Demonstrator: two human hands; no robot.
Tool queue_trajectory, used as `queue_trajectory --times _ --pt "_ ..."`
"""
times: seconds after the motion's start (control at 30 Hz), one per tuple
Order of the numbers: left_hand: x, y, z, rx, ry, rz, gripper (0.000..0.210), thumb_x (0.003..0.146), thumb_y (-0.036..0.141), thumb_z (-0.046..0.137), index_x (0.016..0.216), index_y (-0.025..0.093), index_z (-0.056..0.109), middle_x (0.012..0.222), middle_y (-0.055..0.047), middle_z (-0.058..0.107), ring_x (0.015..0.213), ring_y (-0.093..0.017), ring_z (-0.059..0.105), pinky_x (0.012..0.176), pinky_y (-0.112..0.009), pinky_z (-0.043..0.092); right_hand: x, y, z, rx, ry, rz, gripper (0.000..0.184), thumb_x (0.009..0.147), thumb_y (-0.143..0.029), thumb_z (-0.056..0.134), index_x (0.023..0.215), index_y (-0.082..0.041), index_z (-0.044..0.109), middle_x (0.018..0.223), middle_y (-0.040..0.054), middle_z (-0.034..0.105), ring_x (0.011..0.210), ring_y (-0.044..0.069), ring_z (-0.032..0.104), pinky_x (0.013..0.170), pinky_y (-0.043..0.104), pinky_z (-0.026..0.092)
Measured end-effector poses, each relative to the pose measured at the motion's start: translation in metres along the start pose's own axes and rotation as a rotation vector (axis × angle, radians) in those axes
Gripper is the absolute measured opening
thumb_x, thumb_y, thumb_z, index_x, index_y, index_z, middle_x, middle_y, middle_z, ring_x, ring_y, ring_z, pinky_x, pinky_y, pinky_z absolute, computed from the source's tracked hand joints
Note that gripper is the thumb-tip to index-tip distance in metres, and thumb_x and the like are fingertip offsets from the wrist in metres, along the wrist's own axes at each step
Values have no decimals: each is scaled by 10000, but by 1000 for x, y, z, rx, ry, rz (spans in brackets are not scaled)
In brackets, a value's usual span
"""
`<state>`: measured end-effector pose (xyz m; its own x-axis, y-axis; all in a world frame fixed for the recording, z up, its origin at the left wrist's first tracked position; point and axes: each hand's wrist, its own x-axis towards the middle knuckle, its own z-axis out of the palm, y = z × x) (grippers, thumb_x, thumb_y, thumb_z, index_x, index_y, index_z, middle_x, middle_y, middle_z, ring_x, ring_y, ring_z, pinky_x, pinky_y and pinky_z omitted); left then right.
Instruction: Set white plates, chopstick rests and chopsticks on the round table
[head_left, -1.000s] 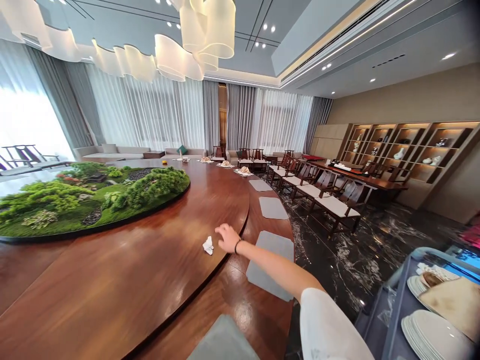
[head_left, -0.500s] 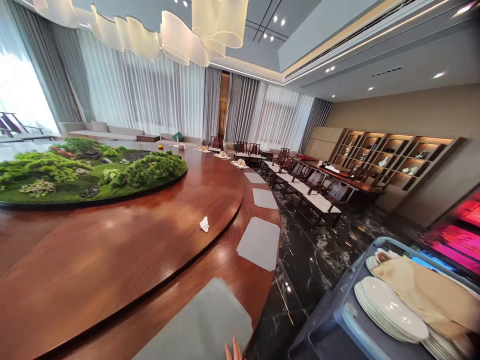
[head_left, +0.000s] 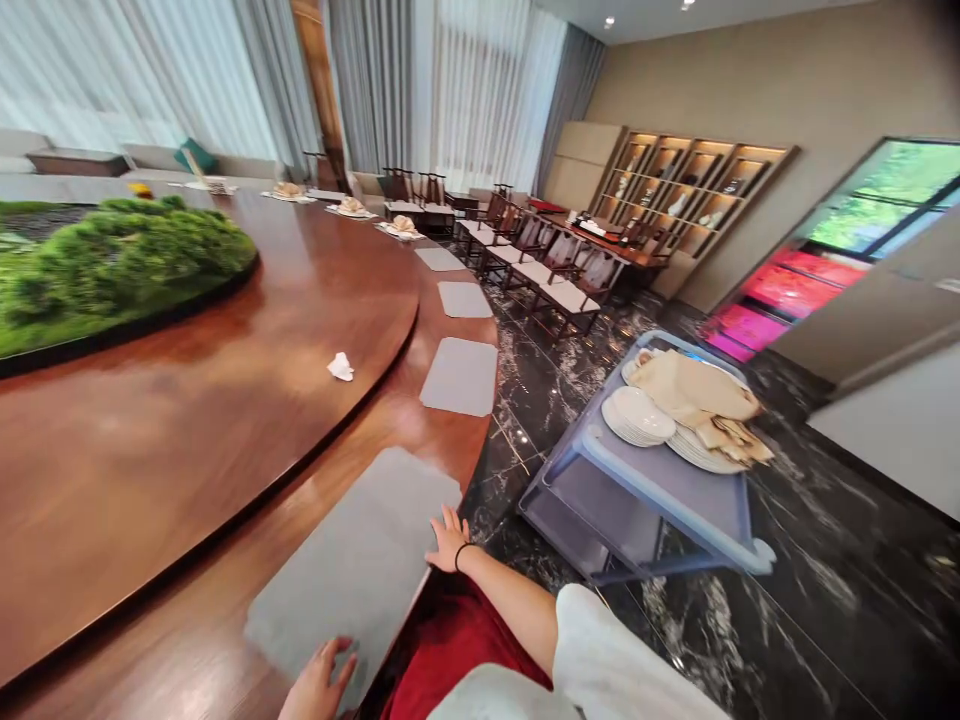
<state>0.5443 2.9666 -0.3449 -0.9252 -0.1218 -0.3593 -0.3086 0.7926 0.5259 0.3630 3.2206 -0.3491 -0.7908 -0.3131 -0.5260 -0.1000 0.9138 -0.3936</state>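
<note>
A grey placemat lies on the rim of the round wooden table right before me. My right hand, with a dark band at its wrist, rests on the mat's right edge, fingers spread. At the mat's near left end is my left hand, its fingers apart and slightly curved over the surface. Nothing is held in either hand. Whether the left fingertips touch the mat, I cannot tell. Farther along the rim lies another grey placemat.
A crumpled white napkin sits on the turntable, beside a green miniature garden. To my right stands a blue-grey trolley carrying stacked white plates and beige cloths. Several chairs line the dark marble floor.
My view has swung right and downward, bringing more of the trolley into sight. Earlier only some fingers showed at the bottom edge; now both hands are visible at the near placemat.
</note>
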Motion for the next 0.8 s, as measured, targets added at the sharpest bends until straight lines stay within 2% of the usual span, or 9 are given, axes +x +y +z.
queue_trajectory --times 0.07,0.17,0.27,0.37,0.47,0.57,0.67,0.73,0.8 --pt "32 25 11 -79 -105 149 316 825 372 402 976 242 648 1078 -30 714 1041 -220 656 938 -310 480 -19 29 -33 -12 238 29 793 734 -368 652 1444 -273 312 1606 87 -3 1463 313 -21 1134 556 76" --pt "74 88 28 -154 -184 264 350 843 426 397 1045 251 624 1134 -42 690 1032 -224 655 937 -329 485 -63 95 -98 -113 595 184 797 719 -268 646 1441 -251 308 1586 110 98 1438 344 57 1118 550 111" --pt "109 182 48 -204 -228 407 344 879 431 389 1071 261 619 1135 -33 681 1068 -212 635 965 -327 479 -115 170 -156 -172 792 413 639 770 -246 585 1378 -202 392 1439 161 363 1305 345 318 1047 504 260" --pt "142 297 74 -226 -173 605 380 907 442 397 1160 236 592 1224 -57 626 1202 -215 548 1069 -358 408 -160 244 -183 -194 871 554 415 872 -359 481 1256 -202 501 1266 157 506 1145 321 461 957 471 355" --pt "173 409 109 -246 -66 767 465 937 404 368 1332 179 468 1403 -111 473 1353 -224 386 1145 -403 309 -188 313 -181 -210 934 685 431 926 -458 369 1218 -196 548 1262 163 536 1158 321 486 961 485 369" --pt "207 490 150 -167 -62 937 490 962 358 314 1408 169 387 1513 -111 331 1455 -242 150 1180 -453 211 -197 371 -162 -219 951 661 462 937 -446 334 1245 -197 573 1312 136 560 1220 287 499 997 445 386" --pt "243 526 189 -54 -148 1124 588 963 382 277 1506 167 204 1563 -116 243 1464 -282 -4 1178 -543 123 -192 410 -140 -228 1002 574 466 926 -431 361 1314 -260 552 1343 64 571 1248 255 512 1025 411 398" --pt "264 531 212 -36 -215 1200 693 952 457 253 1530 161 9 1589 -133 150 1455 -300 -48 1167 -587 80 -188 428 -130 -224 1095 552 496 901 -440 390 1382 -357 475 1311 8 599 1213 255 550 1006 420 432" --pt "279 530 237 -43 -278 1207 790 920 558 254 1516 174 -94 1598 -135 62 1446 -316 -67 1161 -612 57 -188 444 -125 -201 1201 515 573 855 -456 422 1424 -460 352 1212 -17 656 1115 274 615 908 452 503"
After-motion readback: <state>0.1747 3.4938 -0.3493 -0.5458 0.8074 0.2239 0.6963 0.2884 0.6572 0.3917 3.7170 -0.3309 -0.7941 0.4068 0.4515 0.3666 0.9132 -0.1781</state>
